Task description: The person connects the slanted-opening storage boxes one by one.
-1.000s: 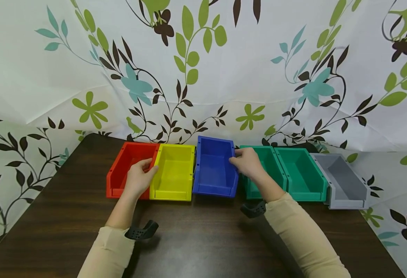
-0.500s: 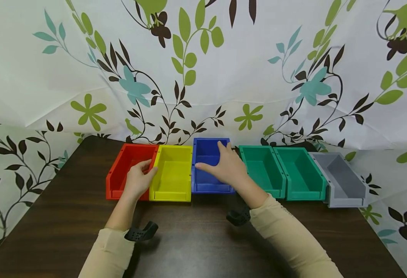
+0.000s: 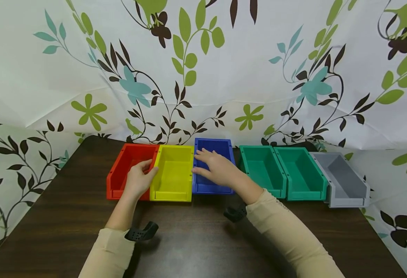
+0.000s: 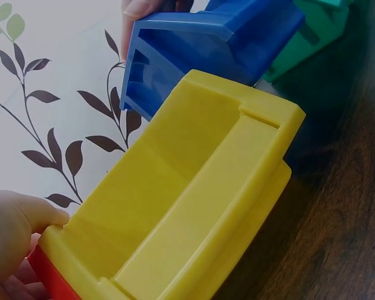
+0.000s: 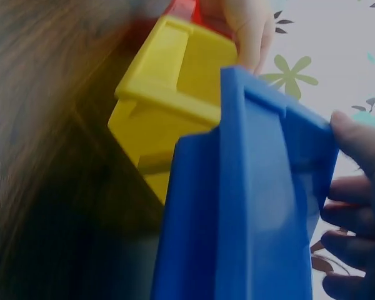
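My left hand [image 3: 139,179] pinches the side walls where the red bin [image 3: 114,181] meets the yellow bin [image 3: 172,173]; its thumb shows at the yellow rim in the left wrist view. Over the blue bin [image 3: 213,188] reaches my right hand [image 3: 217,168], with fingers extended and spread toward that bin's left rim. In the right wrist view, the right thumb [image 5: 353,137] is right at the corner of the blue rim, and the other fingers [image 5: 350,244] lie along it, slightly bent. The blue bin stands beside the yellow one, set slightly farther back.
Two green bins [image 3: 264,170] stand side by side to the right of the blue one, with a narrow dark gap between. A grey bin [image 3: 345,177] ends the row. All are on a dark wooden table [image 3: 189,239] before a leaf-patterned cloth [image 3: 245,69].
My right hand let go of the blue bin's right wall and crossed over to its left rim. The blue bin straightened and shifted left against the yellow one. My left hand stayed put.
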The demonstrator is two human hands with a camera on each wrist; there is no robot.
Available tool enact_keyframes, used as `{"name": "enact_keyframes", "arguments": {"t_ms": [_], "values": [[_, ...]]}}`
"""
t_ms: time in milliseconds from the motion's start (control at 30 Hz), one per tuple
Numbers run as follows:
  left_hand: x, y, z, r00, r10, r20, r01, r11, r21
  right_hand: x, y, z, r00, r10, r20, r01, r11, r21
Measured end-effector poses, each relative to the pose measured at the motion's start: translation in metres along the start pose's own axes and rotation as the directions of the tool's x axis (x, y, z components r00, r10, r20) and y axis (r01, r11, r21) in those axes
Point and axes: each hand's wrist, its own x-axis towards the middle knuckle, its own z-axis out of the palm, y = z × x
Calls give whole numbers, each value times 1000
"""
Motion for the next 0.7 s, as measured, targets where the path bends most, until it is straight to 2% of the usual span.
{"name": "enact_keyframes", "arguments": {"t_ms": [167,700], "values": [[0,0,0,1000,-7,3,7,1000,3,-1,5,2,999,3,35,-3,1000,0],[0,0,0,1000,-5,9,6,1000,-7,-2,8,5,999,-23,48,24,999,-28]]}}
